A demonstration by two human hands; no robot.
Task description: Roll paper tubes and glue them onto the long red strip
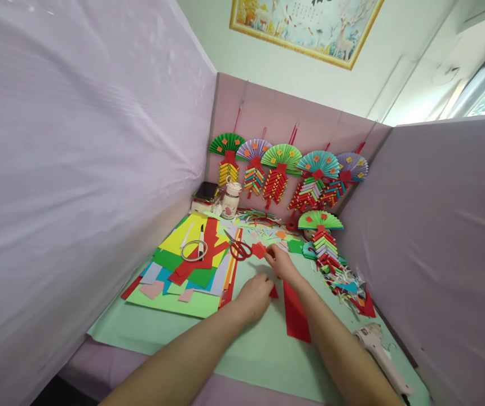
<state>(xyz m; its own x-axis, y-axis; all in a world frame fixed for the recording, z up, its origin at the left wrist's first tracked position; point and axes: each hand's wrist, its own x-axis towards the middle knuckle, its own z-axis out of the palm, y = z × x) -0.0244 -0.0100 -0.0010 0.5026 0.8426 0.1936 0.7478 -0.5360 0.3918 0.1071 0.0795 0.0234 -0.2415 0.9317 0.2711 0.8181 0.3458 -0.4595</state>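
Observation:
My right hand (pixel 281 263) is closed, its thumb and finger pinched at the edge of a small red paper piece (pixel 259 250) near the scissors. Closer to me, my left hand (pixel 258 294) has its fingers curled down against another red paper piece (pixel 273 292), which shows only as a small corner. A long red paper strip (pixel 295 316) lies flat under my right forearm, its far end partly hidden. Red-handled scissors (pixel 239 250) rest just left of my right hand.
Coloured paper sheets (pixel 170 304) are piled at left, with a craft knife (pixel 201 242) and a ring (pixel 183 252) on top. A glue gun (pixel 380 356) lies at right, near paper scraps (pixel 348 282). Paper fan ornaments (pixel 282 159) hang behind; a jug (pixel 230 200) stands at the back.

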